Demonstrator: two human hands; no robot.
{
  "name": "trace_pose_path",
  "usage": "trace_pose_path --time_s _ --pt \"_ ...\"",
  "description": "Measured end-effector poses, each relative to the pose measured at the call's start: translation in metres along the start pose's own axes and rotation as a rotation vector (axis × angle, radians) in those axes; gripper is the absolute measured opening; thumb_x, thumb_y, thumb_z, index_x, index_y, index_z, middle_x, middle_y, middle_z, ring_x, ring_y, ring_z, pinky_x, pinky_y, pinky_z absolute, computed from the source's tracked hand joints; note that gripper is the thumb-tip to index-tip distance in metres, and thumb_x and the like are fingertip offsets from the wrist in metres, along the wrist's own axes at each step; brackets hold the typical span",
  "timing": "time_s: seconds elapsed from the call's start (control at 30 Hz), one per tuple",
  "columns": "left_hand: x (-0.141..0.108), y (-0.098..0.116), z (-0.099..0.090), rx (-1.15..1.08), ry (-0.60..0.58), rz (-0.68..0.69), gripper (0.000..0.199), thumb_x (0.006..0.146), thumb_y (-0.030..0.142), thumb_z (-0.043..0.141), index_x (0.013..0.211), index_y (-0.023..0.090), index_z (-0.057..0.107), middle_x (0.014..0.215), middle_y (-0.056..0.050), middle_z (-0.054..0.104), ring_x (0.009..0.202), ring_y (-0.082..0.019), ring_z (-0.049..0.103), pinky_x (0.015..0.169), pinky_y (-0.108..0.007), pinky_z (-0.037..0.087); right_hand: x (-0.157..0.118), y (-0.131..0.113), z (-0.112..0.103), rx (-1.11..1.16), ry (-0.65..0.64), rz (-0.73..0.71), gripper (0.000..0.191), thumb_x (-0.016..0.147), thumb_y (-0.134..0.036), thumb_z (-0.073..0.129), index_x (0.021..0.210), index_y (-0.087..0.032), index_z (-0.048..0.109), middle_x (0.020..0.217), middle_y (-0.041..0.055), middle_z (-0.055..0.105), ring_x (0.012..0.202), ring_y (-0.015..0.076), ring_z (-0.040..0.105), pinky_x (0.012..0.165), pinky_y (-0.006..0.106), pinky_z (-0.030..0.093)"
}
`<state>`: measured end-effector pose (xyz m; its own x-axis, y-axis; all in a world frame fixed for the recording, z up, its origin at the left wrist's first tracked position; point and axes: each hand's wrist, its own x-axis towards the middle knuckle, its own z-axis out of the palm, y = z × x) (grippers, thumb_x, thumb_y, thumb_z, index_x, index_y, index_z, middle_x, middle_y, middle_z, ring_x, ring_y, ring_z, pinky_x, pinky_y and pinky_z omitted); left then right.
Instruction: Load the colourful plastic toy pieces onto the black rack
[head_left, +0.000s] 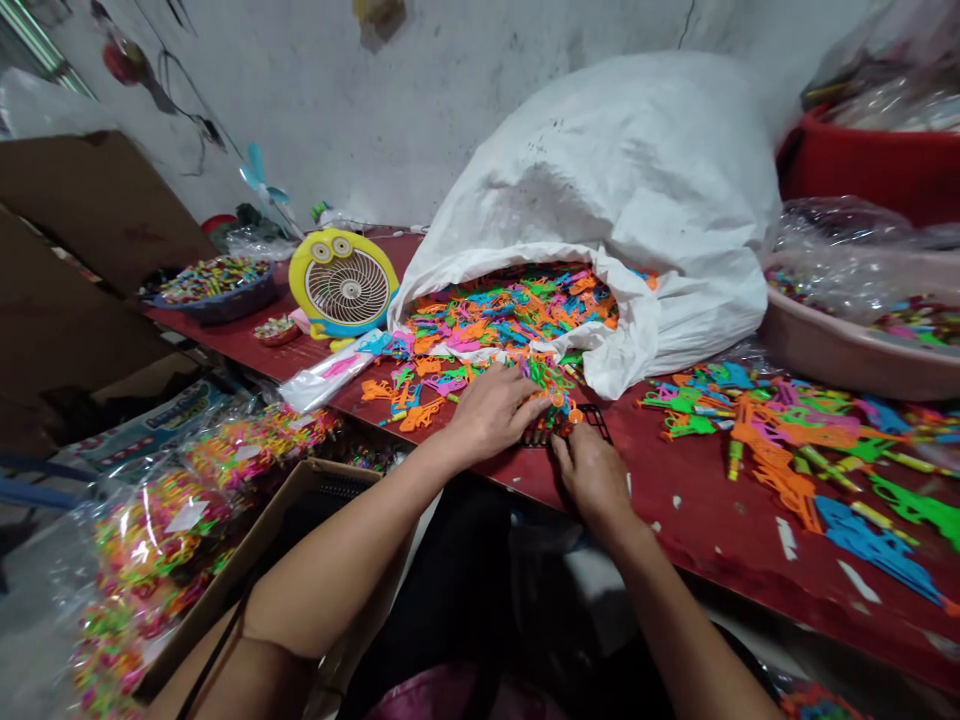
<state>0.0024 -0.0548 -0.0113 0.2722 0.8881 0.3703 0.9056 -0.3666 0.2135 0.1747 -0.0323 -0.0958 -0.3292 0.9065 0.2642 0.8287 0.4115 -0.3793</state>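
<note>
A black plastic grid tray (598, 420) lies at the front of the red table, with small bright plastic pieces (555, 385) heaped over and behind it. My left hand (495, 408) rests at its left side, fingers bent down among the pieces; whatever they grip is hidden. On the near right side is my right hand (592, 472), its thumb and fingers closed at the tray's front edge beside small orange rings. What sits between those fingertips is too small to make out. Behind both hands, a white woven sack (637, 190) spills colourful flat plastic toy guns (517, 305).
More toy guns (787, 430) are spread on the red table (697, 540) at right, before a pink basin (847, 340). At left stand a yellow fan (349, 280), a basin of small pieces (217, 285) and a plastic packet (330, 375). Filled clear bags (165, 530) and a cardboard box (247, 560) sit below.
</note>
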Motion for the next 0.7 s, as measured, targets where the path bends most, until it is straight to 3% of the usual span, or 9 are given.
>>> trace_pose_path --time_s 0.1,0.2,0.3,0.47,0.6,0.7 --pt "0.0 0.0 -0.001 -0.003 -0.003 0.005 0.042 0.101 0.044 0.037 0.094 0.018 0.069 0.089 -0.006 0.064 0.088 -0.019 0.056 0.081 -0.033 0.041 0.002 -0.005 -0.001 0.01 -0.036 0.053 0.021 0.096 -0.029 0.044 0.097 -0.015 0.061 0.088 0.0115 0.068 0.07 0.0196 0.06 0.059 0.029 0.028" --pt "-0.001 0.001 -0.002 -0.003 -0.002 0.004 0.041 0.101 0.043 0.036 0.091 0.018 0.068 0.088 -0.006 0.063 0.087 -0.019 0.055 0.081 -0.033 0.042 0.004 0.003 0.003 0.151 -0.023 0.01 0.019 0.095 -0.027 0.045 0.092 -0.016 0.061 0.086 0.0104 0.069 0.071 0.0193 0.061 0.061 0.028 0.031" --pt "-0.002 0.0 -0.002 -0.024 0.013 -0.004 0.042 0.101 0.044 0.036 0.09 0.019 0.068 0.087 -0.006 0.063 0.086 -0.019 0.055 0.079 -0.033 0.042 0.003 0.019 0.011 0.271 0.044 -0.049 0.025 0.094 -0.031 0.044 0.08 -0.018 0.06 0.079 0.0093 0.068 0.07 0.0191 0.06 0.063 0.028 0.035" --pt "-0.002 -0.001 0.0 -0.058 0.019 0.004 0.039 0.101 0.044 0.038 0.096 0.02 0.069 0.088 -0.006 0.064 0.088 -0.019 0.056 0.081 -0.034 0.042 -0.002 0.035 0.029 0.215 0.16 -0.053 0.038 0.095 -0.034 0.041 0.064 -0.02 0.058 0.066 0.009 0.066 0.059 0.0187 0.057 0.059 0.03 0.034" --pt "-0.004 0.001 -0.004 -0.081 -0.01 -0.013 0.036 0.099 0.043 0.042 0.098 0.021 0.07 0.089 -0.006 0.065 0.089 -0.02 0.057 0.081 -0.034 0.044 0.001 0.033 0.034 0.157 0.184 -0.068 0.031 0.093 -0.03 0.044 0.069 -0.021 0.061 0.071 0.0094 0.068 0.062 0.0184 0.059 0.059 0.029 0.035" --pt "-0.001 0.003 -0.012 -0.126 -0.002 -0.021 0.031 0.098 0.043 0.047 0.106 0.022 0.069 0.097 -0.006 0.066 0.094 -0.02 0.06 0.084 -0.034 0.046 0.006 0.031 0.03 0.138 0.129 -0.071 0.023 0.092 -0.028 0.047 0.076 -0.021 0.062 0.076 0.0086 0.069 0.064 0.0179 0.06 0.059 0.028 0.034"
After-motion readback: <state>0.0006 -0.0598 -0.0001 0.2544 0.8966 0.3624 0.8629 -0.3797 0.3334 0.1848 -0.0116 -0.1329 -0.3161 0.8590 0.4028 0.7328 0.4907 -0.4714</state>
